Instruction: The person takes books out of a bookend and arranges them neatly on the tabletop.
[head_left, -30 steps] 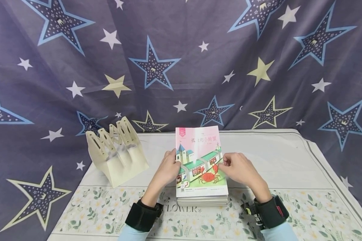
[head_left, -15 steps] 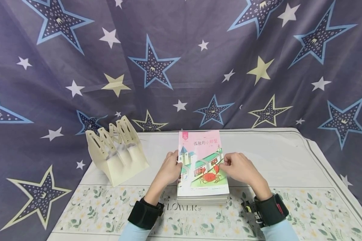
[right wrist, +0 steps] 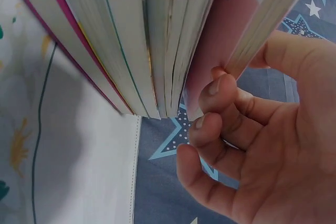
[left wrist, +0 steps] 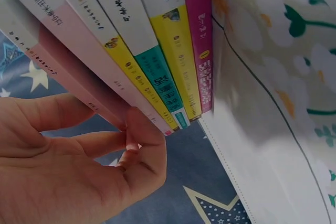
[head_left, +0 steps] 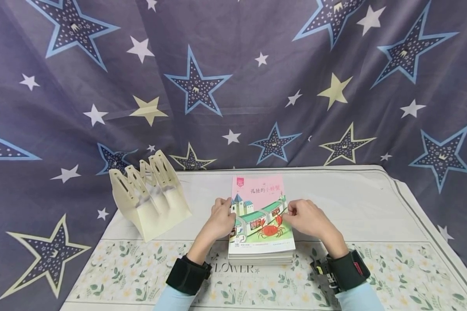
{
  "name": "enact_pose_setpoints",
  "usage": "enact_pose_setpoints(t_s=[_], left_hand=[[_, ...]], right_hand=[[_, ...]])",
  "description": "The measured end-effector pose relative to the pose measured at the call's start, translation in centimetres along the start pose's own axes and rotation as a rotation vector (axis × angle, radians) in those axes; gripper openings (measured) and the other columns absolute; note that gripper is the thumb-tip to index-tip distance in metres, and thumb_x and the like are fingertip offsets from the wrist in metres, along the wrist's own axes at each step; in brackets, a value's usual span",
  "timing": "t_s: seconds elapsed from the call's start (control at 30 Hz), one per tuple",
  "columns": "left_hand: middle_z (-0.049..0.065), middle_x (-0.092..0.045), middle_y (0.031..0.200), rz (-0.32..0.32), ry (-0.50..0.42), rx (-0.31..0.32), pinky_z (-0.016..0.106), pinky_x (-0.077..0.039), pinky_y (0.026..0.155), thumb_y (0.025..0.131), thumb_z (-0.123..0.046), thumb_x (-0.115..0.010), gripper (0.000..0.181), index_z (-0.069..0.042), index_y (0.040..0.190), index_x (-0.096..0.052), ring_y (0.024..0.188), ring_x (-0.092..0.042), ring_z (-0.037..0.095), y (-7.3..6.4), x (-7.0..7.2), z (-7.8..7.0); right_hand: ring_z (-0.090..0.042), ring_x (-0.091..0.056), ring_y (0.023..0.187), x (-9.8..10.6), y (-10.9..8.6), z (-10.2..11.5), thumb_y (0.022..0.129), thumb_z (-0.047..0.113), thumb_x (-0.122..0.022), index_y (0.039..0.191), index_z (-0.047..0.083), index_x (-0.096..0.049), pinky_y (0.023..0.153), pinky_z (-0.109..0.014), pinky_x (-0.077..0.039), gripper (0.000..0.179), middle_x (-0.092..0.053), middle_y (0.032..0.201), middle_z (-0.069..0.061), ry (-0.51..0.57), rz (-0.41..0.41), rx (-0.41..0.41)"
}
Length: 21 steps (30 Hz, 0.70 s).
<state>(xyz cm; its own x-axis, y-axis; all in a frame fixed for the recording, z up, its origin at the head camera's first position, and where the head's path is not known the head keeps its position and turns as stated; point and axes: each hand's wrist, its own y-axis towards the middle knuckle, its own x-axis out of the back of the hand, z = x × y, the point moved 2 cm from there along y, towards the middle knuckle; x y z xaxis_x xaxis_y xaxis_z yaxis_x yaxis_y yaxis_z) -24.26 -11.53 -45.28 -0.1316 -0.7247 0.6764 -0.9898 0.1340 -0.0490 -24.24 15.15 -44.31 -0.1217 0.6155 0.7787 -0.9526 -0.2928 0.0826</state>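
Observation:
A pink picture book (head_left: 258, 194) with a train and a red crab on its cover lies on top of a stack of books (head_left: 260, 261). The left hand (head_left: 222, 219) grips its left edge near the middle; in the left wrist view the thumb is on the cover side and fingers curl beneath the spine. The right hand (head_left: 308, 219) pinches the opposite edge, and in the right wrist view its fingertips reach under the page edges (right wrist: 270, 22). A narrow gap shows between this book and the several books (left wrist: 131, 30) below, whose spines are white, pink, yellow, teal and magenta.
Left of the stack stands a cream organiser (head_left: 155, 207) with several slotted uprights. A white tablecloth (head_left: 346, 207) with a floral band covers the table. Behind it hangs a dark curtain (head_left: 241, 39) printed with stars.
The far end of the pink book has come down toward the stack, and the book now lies flatter. Both hands keep their hold, with the left hand shifted slightly right.

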Motion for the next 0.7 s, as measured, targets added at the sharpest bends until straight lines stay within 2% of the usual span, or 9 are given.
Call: enact_pose_setpoints(t_s=[0.17, 0.33, 0.7], left_hand=[[0.027, -0.045, 0.137, 0.011, 0.005, -0.009, 0.063, -0.04, 0.108, 0.104, -0.006, -0.051, 0.057, 0.015, 0.155, -0.036, 0.13, -0.042, 0.039, 0.0, -0.01, 0.13], [0.025, -0.044, 0.137, 0.025, 0.002, 0.008, 0.062, -0.04, 0.109, 0.105, -0.008, -0.05, 0.057, 0.014, 0.156, -0.036, 0.13, -0.042, 0.038, 0.02, 0.05, 0.34], [0.026, -0.045, 0.137, 0.056, -0.002, 0.001, 0.061, -0.042, 0.107, 0.106, -0.009, -0.047, 0.057, 0.016, 0.155, -0.034, 0.127, -0.045, 0.038, 0.04, -0.36, 0.6]], right_hand=[[-0.014, -0.042, 0.053, -0.25, -0.06, -0.18, 0.092, 0.016, -0.07, 0.069, 0.015, -0.057, 0.053, -0.028, -0.032, 0.027, -0.046, 0.059, 0.004, 0.0, 0.011, -0.003], [-0.013, -0.041, 0.053, -0.42, -0.04, -0.31, 0.094, 0.017, -0.069, 0.069, 0.015, -0.056, 0.053, -0.028, -0.031, 0.028, -0.045, 0.059, 0.004, -0.001, 0.025, -0.007], [-0.014, -0.038, 0.054, -0.41, -0.56, -0.74, 0.099, 0.019, -0.063, 0.072, 0.013, -0.056, 0.056, -0.03, -0.032, 0.029, -0.042, 0.061, 0.003, 0.045, 0.112, -0.055]])
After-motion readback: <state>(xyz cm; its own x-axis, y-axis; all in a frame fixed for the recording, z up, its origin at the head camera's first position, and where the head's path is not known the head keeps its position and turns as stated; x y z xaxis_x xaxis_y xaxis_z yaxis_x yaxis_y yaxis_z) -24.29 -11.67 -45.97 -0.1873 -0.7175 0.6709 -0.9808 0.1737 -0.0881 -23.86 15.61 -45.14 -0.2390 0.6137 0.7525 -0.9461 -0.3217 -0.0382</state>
